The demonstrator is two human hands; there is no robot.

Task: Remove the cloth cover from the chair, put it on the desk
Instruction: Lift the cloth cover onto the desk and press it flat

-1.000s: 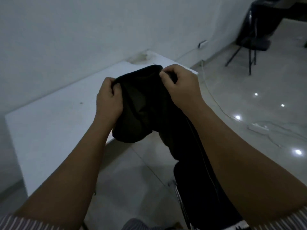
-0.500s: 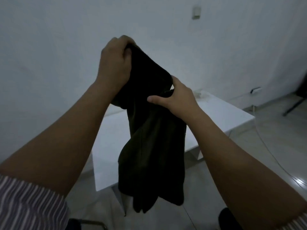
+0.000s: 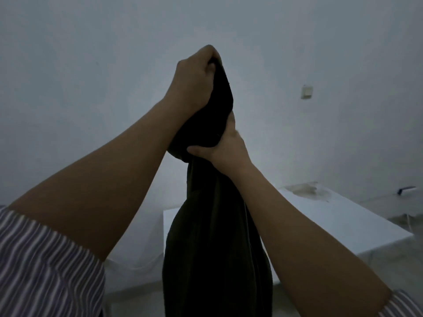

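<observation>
The dark cloth cover (image 3: 215, 248) hangs in a long bundle in front of me, raised high against the wall. My left hand (image 3: 194, 81) is clenched on its top end. Just below, my right hand (image 3: 226, 147) grips the cloth around its gathered neck. The rest of the cover drops straight down past the bottom of the view. Behind it stands the white desk (image 3: 332, 220), low and to the right, partly hidden by the cloth and my right forearm. The chair is out of view.
A bare pale wall fills the background, with a switch plate (image 3: 306, 91) at the right. A stained patch (image 3: 306, 191) marks the desk's far corner. A cable (image 3: 406, 189) runs along the wall base at far right.
Both hands have lifted the cover much higher, the left above the right. My view has tilted up, so the floor and the chair have dropped out of sight.
</observation>
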